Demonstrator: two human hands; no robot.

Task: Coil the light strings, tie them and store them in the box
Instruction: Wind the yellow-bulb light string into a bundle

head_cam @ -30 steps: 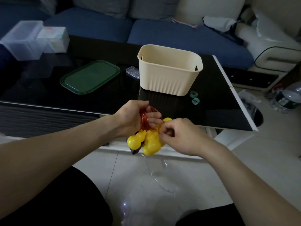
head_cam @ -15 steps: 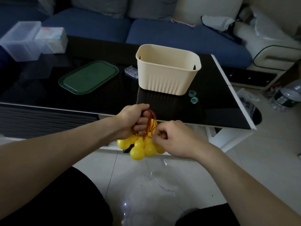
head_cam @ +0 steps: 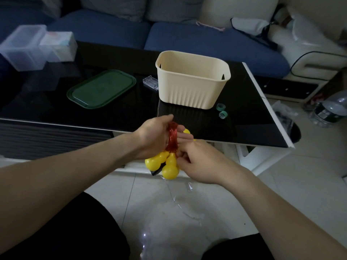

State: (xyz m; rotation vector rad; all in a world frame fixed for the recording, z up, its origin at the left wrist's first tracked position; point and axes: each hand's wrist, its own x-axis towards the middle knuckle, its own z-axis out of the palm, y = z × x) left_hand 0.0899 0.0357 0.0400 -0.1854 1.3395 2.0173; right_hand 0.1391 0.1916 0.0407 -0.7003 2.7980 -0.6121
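A coil of red wire (head_cam: 172,136) with several yellow bulbs (head_cam: 165,164) hanging below it is looped around the fingers of my left hand (head_cam: 155,135), just in front of the table's near edge. My right hand (head_cam: 199,162) is beside the bulbs, its fingers curled and pinching the string at the base of the coil. The cream box (head_cam: 191,83) stands empty-looking on the black table (head_cam: 249,117), beyond my hands. Its green lid (head_cam: 101,89) lies flat to the left. Two small green tape rolls (head_cam: 221,110) lie right of the box.
A small clear plastic case (head_cam: 150,82) lies left of the box. Clear storage boxes (head_cam: 35,47) stand at the table's far left. A blue sofa (head_cam: 206,40) runs behind the table. More clear string lights (head_cam: 178,199) trail on the tiled floor between my knees. A water bottle (head_cam: 328,109) lies at right.
My left fingers have straightened out with the red coil around them. The bulbs swung and now hang lower. My right hand shifted slightly down and right along the string.
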